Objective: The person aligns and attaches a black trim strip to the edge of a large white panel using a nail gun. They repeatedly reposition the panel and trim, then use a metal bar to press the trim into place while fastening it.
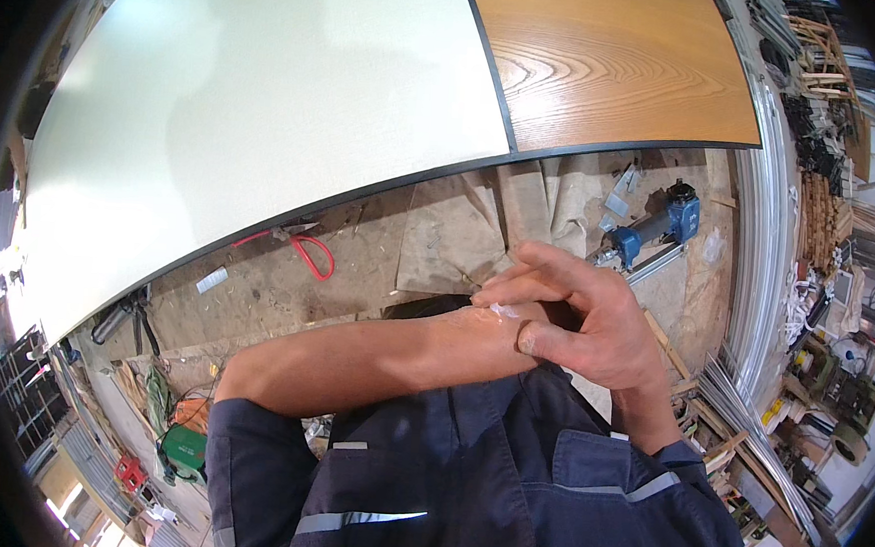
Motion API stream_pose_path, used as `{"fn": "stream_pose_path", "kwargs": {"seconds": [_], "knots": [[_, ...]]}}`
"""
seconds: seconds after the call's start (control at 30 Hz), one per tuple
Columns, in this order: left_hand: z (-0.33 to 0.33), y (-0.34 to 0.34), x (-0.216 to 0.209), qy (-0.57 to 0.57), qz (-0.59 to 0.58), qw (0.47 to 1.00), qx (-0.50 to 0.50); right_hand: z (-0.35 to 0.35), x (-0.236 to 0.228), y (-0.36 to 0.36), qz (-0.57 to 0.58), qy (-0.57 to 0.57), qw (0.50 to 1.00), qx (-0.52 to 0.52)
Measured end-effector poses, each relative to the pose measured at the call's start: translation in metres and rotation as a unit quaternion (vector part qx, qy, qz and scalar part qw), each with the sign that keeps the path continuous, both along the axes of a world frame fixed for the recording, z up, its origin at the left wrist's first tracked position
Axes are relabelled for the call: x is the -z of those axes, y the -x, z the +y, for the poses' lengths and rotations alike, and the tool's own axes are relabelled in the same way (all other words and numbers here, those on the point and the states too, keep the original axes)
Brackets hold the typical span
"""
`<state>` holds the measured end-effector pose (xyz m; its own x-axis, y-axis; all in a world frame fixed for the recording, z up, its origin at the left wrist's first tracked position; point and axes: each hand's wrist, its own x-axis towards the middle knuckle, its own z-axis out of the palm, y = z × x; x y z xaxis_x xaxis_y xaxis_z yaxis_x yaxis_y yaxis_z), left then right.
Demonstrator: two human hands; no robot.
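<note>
My left forearm [372, 360] crosses in front of my body from left to right. My right hand [590, 318] lies over its wrist end, the thumb on the near side and the fingers stretched along the far side, with a gap between them. In that gap a small whitish, shiny patch [503, 310] shows on the skin; whether it is film, tape or something smeared, I cannot make out. The fingers of my left hand are hidden behind my right hand. Beyond my hands stands a large panel, part white [319, 76] and part wood-grained [611, 64], with dark edging.
Red-handled scissors [310, 256] lie on the brown sheet [285, 304] below the panel's edge. A blue and black power tool [661, 227] rests to the right, beside long metal profiles [760, 243]. A green case [184, 449] sits at lower left.
</note>
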<state>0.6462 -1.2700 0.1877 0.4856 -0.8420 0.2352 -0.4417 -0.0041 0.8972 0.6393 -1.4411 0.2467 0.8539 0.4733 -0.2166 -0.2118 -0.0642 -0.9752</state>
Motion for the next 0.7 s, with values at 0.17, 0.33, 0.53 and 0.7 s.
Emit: {"fn": "stream_pose_path", "kwargs": {"seconds": [0.17,0.33,0.53,0.7], "knots": [[0.004,-0.004,-0.004,-0.004,0.016,1.0,0.008,0.005,-0.006,0.003,0.031,-0.02,0.998,0.056],[0.007,-0.009,-0.009,-0.036,0.022,0.999,0.02,0.006,0.004,0.001,-0.002,-0.038,0.997,0.062],[0.012,-0.013,-0.022,-0.094,0.041,0.994,0.026,0.005,0.008,-0.008,-0.054,-0.057,0.997,0.0],[0.01,0.0,-0.033,-0.15,0.168,0.974,-0.012,0.013,0.011,-0.009,0.081,-0.256,0.963,-0.018]]}}
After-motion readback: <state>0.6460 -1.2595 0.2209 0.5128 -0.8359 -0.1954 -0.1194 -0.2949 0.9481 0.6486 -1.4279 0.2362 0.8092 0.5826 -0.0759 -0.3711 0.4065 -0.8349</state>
